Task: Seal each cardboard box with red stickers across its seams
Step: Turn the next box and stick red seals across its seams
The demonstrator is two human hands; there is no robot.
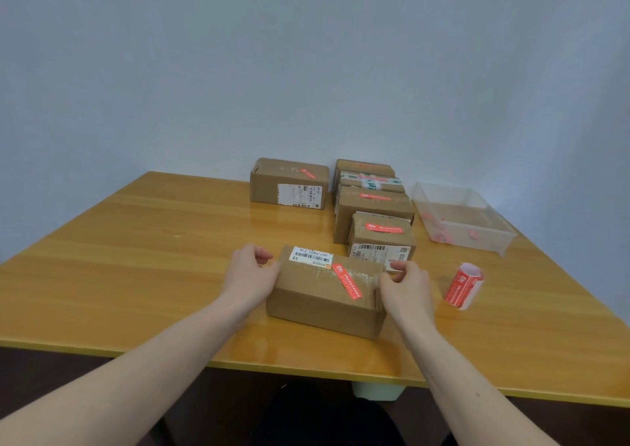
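Cardboard box (320, 304) bears one slanted red sticker (347, 281) across its seam.

Worktop (136, 258): yellow-brown wood grain, glossy, throws reflections. Near box (317, 306): matt brown cardboard, creased; clear shiny tape along top seam; red sticker (347, 280) smooth paper; white paper barcode label (311, 257). Sticker roll (464, 286): red on white backing paper. Tray (491, 237): clear plastic, slightly frosted.

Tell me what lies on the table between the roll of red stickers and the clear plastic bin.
Nothing: in the head view, the table is bare wood between the roll of red stickers and the clear plastic bin.
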